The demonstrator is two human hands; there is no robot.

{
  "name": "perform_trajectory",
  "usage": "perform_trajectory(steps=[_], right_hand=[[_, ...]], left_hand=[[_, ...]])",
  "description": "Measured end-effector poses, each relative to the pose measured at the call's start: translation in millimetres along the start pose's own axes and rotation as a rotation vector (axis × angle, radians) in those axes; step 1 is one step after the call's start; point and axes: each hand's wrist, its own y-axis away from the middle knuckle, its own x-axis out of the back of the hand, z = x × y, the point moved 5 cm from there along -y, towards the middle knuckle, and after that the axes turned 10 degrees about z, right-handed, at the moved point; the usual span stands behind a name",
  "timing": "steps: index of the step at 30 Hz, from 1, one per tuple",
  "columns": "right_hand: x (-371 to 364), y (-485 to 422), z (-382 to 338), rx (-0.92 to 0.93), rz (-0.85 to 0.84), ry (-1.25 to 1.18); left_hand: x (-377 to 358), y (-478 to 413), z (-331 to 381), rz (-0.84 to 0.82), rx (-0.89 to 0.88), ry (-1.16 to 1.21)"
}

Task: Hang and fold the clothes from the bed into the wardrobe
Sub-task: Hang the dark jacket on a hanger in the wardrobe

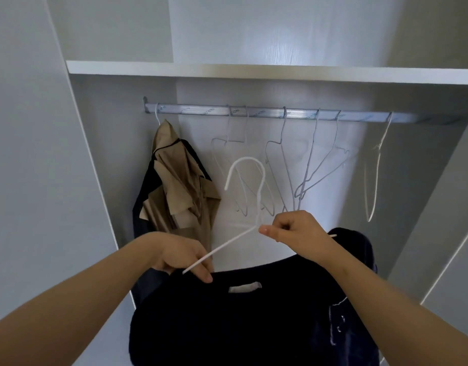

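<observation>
A white hanger (258, 204) is held up between both hands in front of the open wardrobe (116, 154), its hook pointing upward above them. The right hand (296, 233) is closed around the hanger just below the neck, with the thumb laid along the wire; the end of the hanger's right arm is seen poking out past the back of this hand. The left hand (185, 257) is curled on the neckline of a black garment (254, 326), and the tip of the hanger's left arm is laid across its fingers.

The black garment is hung below both hands and is draped partly behind the right wrist. A white label (244, 287) is shown inside the collar, between the two forearms.

Above and beyond the hands, a metal rail (201, 110) is fixed under a shelf (254, 72). A beige garment (180, 186) is hung at the rail's end, above the left hand. Several bare wire hangers (288, 167) are hung directly above the right hand, and one more pale hanger (372, 180) is hung farther out beyond it.
</observation>
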Motion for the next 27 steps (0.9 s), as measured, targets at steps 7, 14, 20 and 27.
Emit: perform_trajectory(steps=[7, 14, 20, 27], right_hand=[[-5, 8, 8, -0.198, -0.348, -0.066], [4, -2, 9, -0.102, -0.066, 0.314], [12, -3, -3, -0.124, 0.047, 0.017], [15, -2, -9, -0.216, -0.068, -0.127]], left_hand=[[28, 2, 15, 0.806, -0.095, -0.238], [34, 17, 28, 1.075, -0.129, -0.354], [50, 26, 23, 0.967, -0.467, -0.450], [54, 19, 13, 0.933, -0.587, -0.283]])
